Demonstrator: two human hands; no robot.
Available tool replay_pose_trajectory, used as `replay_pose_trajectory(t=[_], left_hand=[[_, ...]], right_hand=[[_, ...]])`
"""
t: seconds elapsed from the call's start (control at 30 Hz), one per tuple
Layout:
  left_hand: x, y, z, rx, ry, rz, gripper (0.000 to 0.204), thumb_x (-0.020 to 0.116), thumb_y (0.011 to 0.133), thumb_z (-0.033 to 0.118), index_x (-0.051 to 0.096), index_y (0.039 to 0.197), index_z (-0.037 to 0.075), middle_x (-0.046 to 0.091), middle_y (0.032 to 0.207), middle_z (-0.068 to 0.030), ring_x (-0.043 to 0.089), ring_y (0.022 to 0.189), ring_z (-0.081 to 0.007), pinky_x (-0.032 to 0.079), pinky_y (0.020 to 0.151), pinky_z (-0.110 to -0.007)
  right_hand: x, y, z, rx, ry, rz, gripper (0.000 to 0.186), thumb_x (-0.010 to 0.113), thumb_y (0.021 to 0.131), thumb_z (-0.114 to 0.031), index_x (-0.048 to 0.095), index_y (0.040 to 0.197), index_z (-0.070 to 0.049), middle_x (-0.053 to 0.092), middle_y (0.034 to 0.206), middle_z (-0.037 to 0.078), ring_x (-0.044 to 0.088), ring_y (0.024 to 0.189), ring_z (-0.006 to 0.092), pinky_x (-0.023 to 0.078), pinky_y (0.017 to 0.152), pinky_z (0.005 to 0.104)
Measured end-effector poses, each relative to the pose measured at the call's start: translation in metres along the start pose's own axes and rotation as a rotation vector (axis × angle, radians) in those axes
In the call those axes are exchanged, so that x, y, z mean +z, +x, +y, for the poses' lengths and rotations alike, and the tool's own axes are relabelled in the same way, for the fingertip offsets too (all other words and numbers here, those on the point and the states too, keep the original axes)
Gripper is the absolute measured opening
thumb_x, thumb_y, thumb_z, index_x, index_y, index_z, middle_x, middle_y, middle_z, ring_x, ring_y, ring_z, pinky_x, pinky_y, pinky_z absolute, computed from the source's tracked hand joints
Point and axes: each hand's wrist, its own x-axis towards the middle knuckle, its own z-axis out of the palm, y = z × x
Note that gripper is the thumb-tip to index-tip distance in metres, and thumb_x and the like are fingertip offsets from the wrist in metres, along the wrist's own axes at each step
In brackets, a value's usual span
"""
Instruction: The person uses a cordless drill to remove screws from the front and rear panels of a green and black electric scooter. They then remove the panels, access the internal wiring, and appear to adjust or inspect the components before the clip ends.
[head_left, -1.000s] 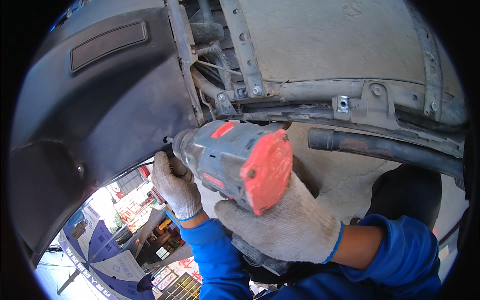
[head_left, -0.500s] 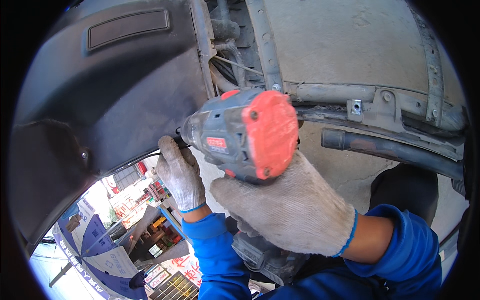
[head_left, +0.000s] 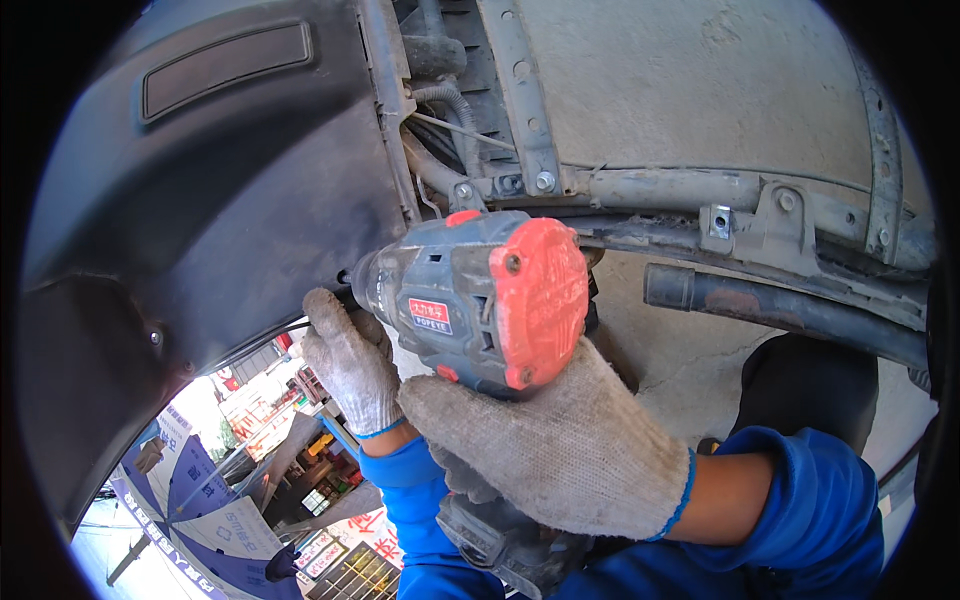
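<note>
A red and dark grey cordless drill [head_left: 470, 300] is gripped in my right hand [head_left: 560, 440], which wears a white knit glove with a blue cuff. Its nose points left, against the lower edge of a black plastic panel [head_left: 250, 220]. The tip of the bit and whatever it meets are mostly hidden. Beside the drill's nose, my gloved left hand [head_left: 350, 360] reaches up to the panel's edge with its fingers curled there. What those fingers pinch, if anything, is hidden. Below my right hand shows the drill's battery [head_left: 510, 545].
A metal frame bar [head_left: 660, 190] with brackets runs across to the right. Under it lies a dark pipe [head_left: 780, 310]. A corrugated hose [head_left: 455, 110] passes near the upright strut [head_left: 520, 90]. Concrete floor lies behind. At lower left are a blue and white umbrella [head_left: 200, 520] and shelves.
The view has shifted slightly, so the panel and frame sit a little lower and the panel further left. My right hand still holds the drill against the panel's edge, with my left hand beside it.
</note>
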Motion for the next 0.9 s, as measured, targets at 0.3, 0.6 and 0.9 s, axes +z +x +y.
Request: replay_pose_trajectory(t=[0.3, 0.6, 0.9], left_hand=[[0.001, 0.003, -0.005, -0.076, -0.173, 0.017, 0.058, 0.056, 0.106, 0.054, 0.054, 0.067, 0.010, 0.046, 0.054, 0.0035, 0.039, 0.045, -0.0076, 0.026, 0.043, -0.029], [0.012, 0.002, -0.003, -0.053, -0.210, 0.184, 0.055, 0.060, 0.105, 0.052, 0.057, 0.073, 0.007, 0.048, 0.057, 0.0021, 0.042, 0.047, -0.0083, 0.030, 0.043, -0.030], [-0.004, 0.008, -0.009, -0.040, -0.152, 0.005, 0.058, 0.060, 0.104, 0.053, 0.056, 0.071, 0.006, 0.051, 0.058, -0.0006, 0.044, 0.047, -0.0087, 0.031, 0.044, -0.027]], right_hand=[[0.003, -0.002, 0.001, -0.015, -0.056, 0.007, 0.017, 0.067, 0.100, -0.017, 0.064, 0.103, 0.000, 0.065, 0.081, 0.006, 0.063, 0.067, 0.0132, 0.054, 0.059, 0.0333], [0.012, -0.005, 0.007, -0.233, -0.329, 0.062, 0.011, 0.067, 0.098, -0.011, 0.068, 0.107, -0.003, 0.063, 0.086, 0.006, 0.061, 0.077, 0.0157, 0.051, 0.066, 0.0346], [0.009, -0.006, 0.004, -0.101, -0.190, -0.018, 0.015, 0.070, 0.098, -0.014, 0.066, 0.106, -0.001, 0.065, 0.084, 0.004, 0.062, 0.074, 0.0105, 0.052, 0.062, 0.0309]])
